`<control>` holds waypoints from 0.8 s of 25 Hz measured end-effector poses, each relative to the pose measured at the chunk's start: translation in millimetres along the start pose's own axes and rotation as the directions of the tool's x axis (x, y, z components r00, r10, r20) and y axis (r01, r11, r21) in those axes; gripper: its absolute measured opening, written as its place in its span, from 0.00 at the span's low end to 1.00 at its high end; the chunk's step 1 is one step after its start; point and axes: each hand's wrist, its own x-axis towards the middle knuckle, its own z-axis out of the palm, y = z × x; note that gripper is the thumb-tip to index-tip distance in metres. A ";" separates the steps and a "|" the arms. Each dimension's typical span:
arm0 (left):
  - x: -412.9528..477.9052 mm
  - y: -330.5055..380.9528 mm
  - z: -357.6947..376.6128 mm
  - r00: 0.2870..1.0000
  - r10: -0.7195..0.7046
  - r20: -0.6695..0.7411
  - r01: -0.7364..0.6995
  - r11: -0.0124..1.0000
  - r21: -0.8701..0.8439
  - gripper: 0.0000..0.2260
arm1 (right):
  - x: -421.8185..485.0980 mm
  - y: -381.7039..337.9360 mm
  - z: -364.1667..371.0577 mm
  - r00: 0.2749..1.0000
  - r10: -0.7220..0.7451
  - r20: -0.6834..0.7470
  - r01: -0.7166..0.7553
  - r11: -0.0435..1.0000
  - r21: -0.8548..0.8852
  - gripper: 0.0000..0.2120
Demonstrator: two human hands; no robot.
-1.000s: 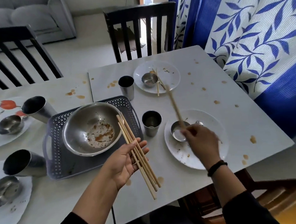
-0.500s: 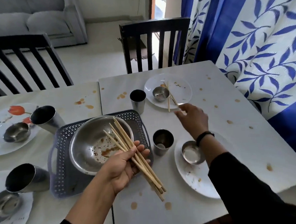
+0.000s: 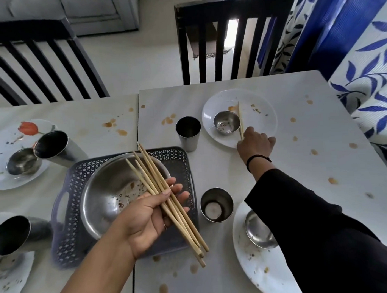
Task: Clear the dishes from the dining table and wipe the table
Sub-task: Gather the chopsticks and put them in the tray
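The right hand [image 3: 255,143] is pinching the chopsticks [image 3: 240,117] by their near ends, needing to lift both clear of the small bowl [image 3: 226,121], the left hand [image 3: 147,216] clasping its bundle [image 3: 155,184].

One head-worn view, yours alone.
You look forward and steeply down, close over the bench [image 3: 222,167], far edge in the upper frame.

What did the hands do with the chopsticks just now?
The right hand passed its chopstick into the bundle of chopsticks in the left hand, then reached out and took hold of the loose chopsticks on the far plate. The left hand stays over the steel bowl in the tray; neither moved.
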 end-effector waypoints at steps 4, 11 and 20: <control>-0.6 0.9 -1.9 0.999 -0.014 -0.033 0.014 1.000 0.006 0.11 | -5.7 11.5 -3.0 0.996 -0.078 -0.040 0.075 0.995 -0.062 0.07; -12.5 1.8 -14.5 0.999 -0.025 -0.043 0.025 1.000 0.006 0.12 | -1.6 7.0 -6.2 0.999 0.025 -0.038 -0.023 0.999 0.045 0.12; -28.7 5.8 -34.8 0.995 -0.093 0.035 0.094 0.994 -0.049 0.17 | -133.6 6.0 -83.5 0.973 0.085 -0.213 0.065 0.788 0.613 0.07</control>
